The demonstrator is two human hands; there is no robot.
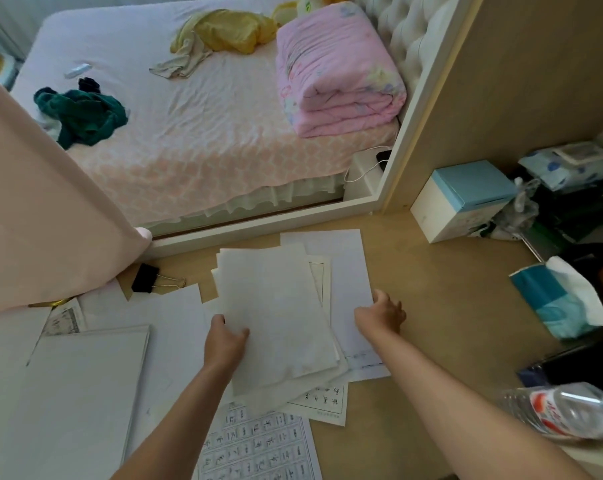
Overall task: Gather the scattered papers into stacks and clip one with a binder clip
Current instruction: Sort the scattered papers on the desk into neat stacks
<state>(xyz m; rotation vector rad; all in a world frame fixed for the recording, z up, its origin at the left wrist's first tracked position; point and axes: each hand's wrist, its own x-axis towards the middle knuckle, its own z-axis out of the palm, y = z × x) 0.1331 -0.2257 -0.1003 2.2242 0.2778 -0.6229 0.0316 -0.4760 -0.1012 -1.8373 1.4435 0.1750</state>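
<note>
The left hand (225, 341) grips the left edge of a loose stack of blank papers (276, 317), thumb on top. The right hand (383, 315) rests with curled fingers on the right edge of a white sheet (348, 271) under that stack; whether it pinches the sheet I cannot tell. Practice sheets (258, 445) with gridded handwritten characters, too small to read, lie nearest the camera. A black binder clip (146, 278) sits on the pale wooden surface (449, 306), left of the stack. A water bottle (570, 410) has a red-and-white label, illegible. A bed (196, 133) with a folded pink quilt (334, 71) lies beyond.
</note>
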